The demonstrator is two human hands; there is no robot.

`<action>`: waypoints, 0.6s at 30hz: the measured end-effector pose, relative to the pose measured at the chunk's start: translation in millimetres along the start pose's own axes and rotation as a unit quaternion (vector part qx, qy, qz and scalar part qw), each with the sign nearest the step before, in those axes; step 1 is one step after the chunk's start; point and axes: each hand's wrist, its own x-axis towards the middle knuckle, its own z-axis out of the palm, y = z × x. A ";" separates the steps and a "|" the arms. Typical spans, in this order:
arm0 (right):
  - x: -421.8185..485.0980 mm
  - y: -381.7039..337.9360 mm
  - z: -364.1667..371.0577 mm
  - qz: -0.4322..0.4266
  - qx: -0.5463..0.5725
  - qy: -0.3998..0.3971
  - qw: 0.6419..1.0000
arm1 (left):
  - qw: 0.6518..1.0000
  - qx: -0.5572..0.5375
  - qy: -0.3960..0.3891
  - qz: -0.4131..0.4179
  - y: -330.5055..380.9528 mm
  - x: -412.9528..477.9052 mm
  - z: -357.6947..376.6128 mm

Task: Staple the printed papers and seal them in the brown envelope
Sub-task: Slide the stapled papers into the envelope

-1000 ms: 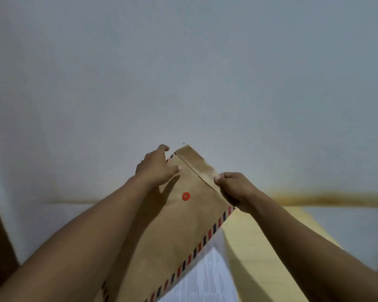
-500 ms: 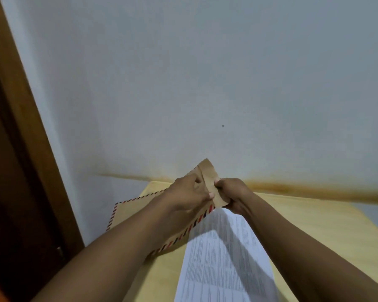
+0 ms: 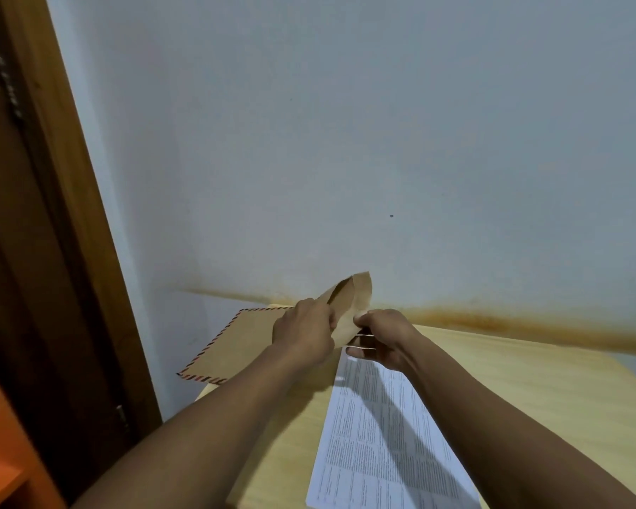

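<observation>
Envelope [image 3: 250, 339] mouth partly behind hands [image 3: 303, 336] [image 3: 382, 337]

The printed papers [image 3: 368, 453] carry dense small print set in blocks and columns, too small and blurred to read; no word, number or brand on them can be made out; the brown envelope [image 3: 250, 343] shows only a red and dark striped border along its edges, a pattern with no legible lettering
</observation>
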 end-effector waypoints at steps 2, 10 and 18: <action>0.7 2.9 6.6 0.003 -0.006 -0.007 1.000 | 1.000 0.021 0.005 -0.011 -4.7 -2.1 -0.7; 3.6 14.2 20.6 0.014 -0.006 -0.028 0.999 | 0.997 0.051 0.052 -0.004 -26.9 -14.7 1.4; 8.2 20.0 1.2 0.031 -0.118 -0.090 0.988 | 0.993 0.040 0.110 -0.008 -50.3 -11.9 13.7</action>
